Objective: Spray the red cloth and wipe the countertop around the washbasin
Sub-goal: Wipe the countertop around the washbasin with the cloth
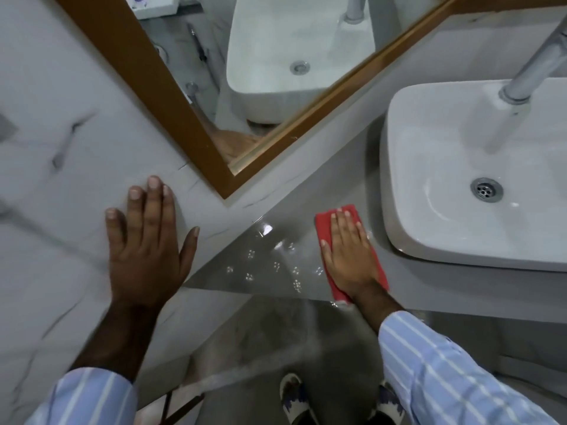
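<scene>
My right hand [349,256] lies flat, palm down, on the folded red cloth [323,223], pressing it onto the grey countertop [276,265] just left of the white washbasin [408,228]. The cloth shows above the fingers and along both sides of the hand, reaching the counter's front edge. Wet glossy spots shine on the counter left of the cloth. My left hand [147,246] rests flat with fingers spread on the marble wall tile [61,179] to the left, holding nothing. No spray bottle is visible.
A wood-framed mirror [196,118] hangs above the counter's back edge and reflects the basin. A chrome tap [534,69] rises over the basin, whose drain [486,189] is at the right. Below are the grey floor and my feet in sandals [294,397].
</scene>
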Action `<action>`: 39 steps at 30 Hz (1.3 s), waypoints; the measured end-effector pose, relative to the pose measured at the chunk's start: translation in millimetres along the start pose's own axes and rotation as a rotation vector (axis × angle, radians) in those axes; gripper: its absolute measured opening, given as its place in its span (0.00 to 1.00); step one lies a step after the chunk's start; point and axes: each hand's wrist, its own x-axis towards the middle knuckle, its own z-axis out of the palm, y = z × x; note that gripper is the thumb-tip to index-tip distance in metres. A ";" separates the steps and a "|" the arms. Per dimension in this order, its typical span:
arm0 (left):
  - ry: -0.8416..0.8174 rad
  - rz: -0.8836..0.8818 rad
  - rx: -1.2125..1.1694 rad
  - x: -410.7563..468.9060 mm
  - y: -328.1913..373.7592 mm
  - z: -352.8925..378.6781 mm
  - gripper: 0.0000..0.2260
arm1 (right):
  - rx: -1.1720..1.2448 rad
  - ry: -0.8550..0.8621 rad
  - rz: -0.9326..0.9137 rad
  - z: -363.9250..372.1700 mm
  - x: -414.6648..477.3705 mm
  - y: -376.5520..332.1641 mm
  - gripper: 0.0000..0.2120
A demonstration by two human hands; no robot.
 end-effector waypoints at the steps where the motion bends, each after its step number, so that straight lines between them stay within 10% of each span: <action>1: 0.008 0.008 0.017 1.3 -1.3 -1.1 0.37 | -0.004 -0.005 -0.029 0.3 9.7 -10.5 0.32; 8: 0.036 0.027 0.058 3.3 -4.7 0.9 0.37 | -0.069 -0.124 -0.424 0.4 -19.0 13.7 0.33; 17: 0.190 0.088 0.223 2.6 -2.2 21.4 0.37 | 0.025 0.004 -0.038 -5.1 21.0 0.0 0.32; 26: 0.171 0.041 0.231 5.1 -1.3 17.0 0.37 | -0.102 -0.136 -0.684 18.8 7.6 -87.9 0.33; 34: 0.172 0.012 0.183 2.5 2.9 23.2 0.36 | 0.019 -0.004 -0.051 10.6 20.1 -26.0 0.34; 39: 0.179 0.009 0.178 2.2 2.9 23.4 0.36 | 0.121 -0.010 -0.242 31.0 15.5 -131.3 0.33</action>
